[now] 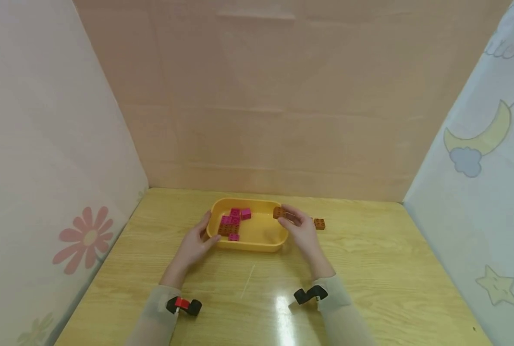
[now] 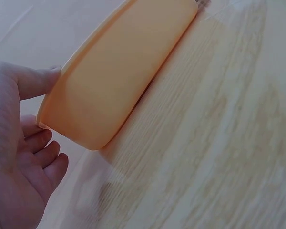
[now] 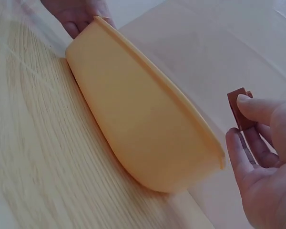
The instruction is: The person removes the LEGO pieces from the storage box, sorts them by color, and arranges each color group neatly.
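A yellow plastic tray [image 1: 250, 247] sits on the table, with several pink bricks [image 1: 235, 220] and brown bricks [image 1: 228, 229] grouped at its left side. My left hand [image 1: 195, 244] grips the tray's left end, the thumb on the rim as the left wrist view also shows. Over the tray's right end, my right hand [image 1: 302, 233] pinches a brown toy brick [image 1: 279, 213] between thumb and fingers. That brick [image 3: 241, 109] appears above the rim in the right wrist view. The tray's inside is hidden in both wrist views.
Another brown brick [image 1: 319, 224] lies on the wooden table [image 1: 369, 269] right of the tray, beside a piece mostly hidden by my right hand. A tan backdrop [image 1: 274, 120] stands behind the table, with pale patterned panels on both sides.
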The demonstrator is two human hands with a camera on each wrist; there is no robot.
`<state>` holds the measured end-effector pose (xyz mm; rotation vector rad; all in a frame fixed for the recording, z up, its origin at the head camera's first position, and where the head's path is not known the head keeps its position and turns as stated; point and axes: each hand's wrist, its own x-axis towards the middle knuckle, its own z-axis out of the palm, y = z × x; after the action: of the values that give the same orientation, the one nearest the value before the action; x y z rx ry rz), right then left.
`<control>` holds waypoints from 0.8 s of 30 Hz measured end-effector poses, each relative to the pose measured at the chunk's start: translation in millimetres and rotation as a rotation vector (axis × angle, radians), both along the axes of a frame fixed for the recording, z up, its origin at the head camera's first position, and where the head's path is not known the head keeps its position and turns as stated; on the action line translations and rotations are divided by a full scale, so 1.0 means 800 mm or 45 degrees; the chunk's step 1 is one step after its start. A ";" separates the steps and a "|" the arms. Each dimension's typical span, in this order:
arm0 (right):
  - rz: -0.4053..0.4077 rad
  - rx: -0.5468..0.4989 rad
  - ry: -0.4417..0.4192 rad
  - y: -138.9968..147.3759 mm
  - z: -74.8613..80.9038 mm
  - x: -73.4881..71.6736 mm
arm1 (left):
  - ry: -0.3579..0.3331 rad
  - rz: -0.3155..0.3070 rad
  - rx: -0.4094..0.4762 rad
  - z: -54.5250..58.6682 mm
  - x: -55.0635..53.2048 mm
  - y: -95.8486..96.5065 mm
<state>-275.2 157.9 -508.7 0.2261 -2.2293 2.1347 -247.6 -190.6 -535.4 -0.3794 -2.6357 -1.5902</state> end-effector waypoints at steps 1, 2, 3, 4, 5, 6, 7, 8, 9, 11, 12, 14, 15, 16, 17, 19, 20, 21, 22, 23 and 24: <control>-0.008 -0.004 0.004 0.004 0.000 0.000 | -0.001 0.002 0.000 0.000 -0.001 0.000; -0.015 -0.005 0.005 0.007 0.000 0.001 | 0.000 0.004 -0.010 0.000 -0.001 0.000; -0.026 0.001 0.003 0.011 0.000 0.002 | -0.001 0.005 -0.016 0.000 -0.002 0.001; -0.033 0.009 0.002 0.014 0.001 0.002 | -0.006 0.002 -0.014 0.001 -0.002 0.001; -0.037 0.011 -0.002 0.018 0.001 0.002 | -0.009 0.001 -0.017 0.002 -0.002 0.002; -0.042 0.016 -0.001 0.021 0.000 0.002 | -0.014 0.001 -0.015 0.002 -0.002 0.002; -0.041 0.020 -0.001 0.024 -0.001 0.002 | -0.017 0.002 -0.012 0.003 -0.002 0.002; -0.040 0.029 0.004 0.027 -0.001 0.001 | -0.020 0.003 -0.005 0.003 -0.002 0.003; -0.038 0.036 0.011 0.030 -0.002 0.001 | -0.021 0.005 -0.002 0.003 -0.002 0.003; -0.037 0.042 0.030 0.037 -0.003 0.001 | -0.015 0.009 0.000 0.003 -0.001 0.002; -0.037 0.053 0.039 0.040 -0.004 0.001 | -0.015 0.011 0.003 0.003 -0.001 0.002; -0.043 0.066 0.047 0.047 -0.005 0.002 | -0.013 0.011 0.009 0.002 0.000 0.001; -0.046 0.072 0.046 0.051 -0.005 0.003 | -0.010 0.010 0.006 0.001 0.000 0.001; -0.050 0.079 0.040 0.055 -0.006 0.004 | -0.011 0.009 0.011 0.001 0.001 0.000; -0.049 0.084 0.033 0.059 -0.007 0.005 | -0.017 0.010 0.017 0.001 0.001 0.000; -0.054 0.095 0.018 0.068 -0.006 0.006 | -0.014 0.008 0.020 0.000 0.002 0.000; -0.051 0.093 0.009 0.073 -0.006 0.007 | -0.012 0.009 0.018 0.000 0.001 0.000; -0.055 0.095 0.002 0.079 -0.005 0.007 | -0.008 0.011 0.017 0.000 0.002 0.000; -0.058 0.100 -0.007 0.085 -0.005 0.007 | -0.007 0.013 0.019 0.000 0.002 0.000; -0.059 0.108 -0.012 0.091 -0.005 0.007 | -0.004 0.014 0.021 0.000 0.001 0.000; -0.069 0.118 -0.018 0.098 -0.005 0.007 | -0.003 0.016 0.021 0.001 0.001 0.000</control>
<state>-269.6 236.5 -512.3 0.1533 -2.3165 2.0154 -246.4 -190.6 -534.9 -0.3597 -2.6192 -1.6088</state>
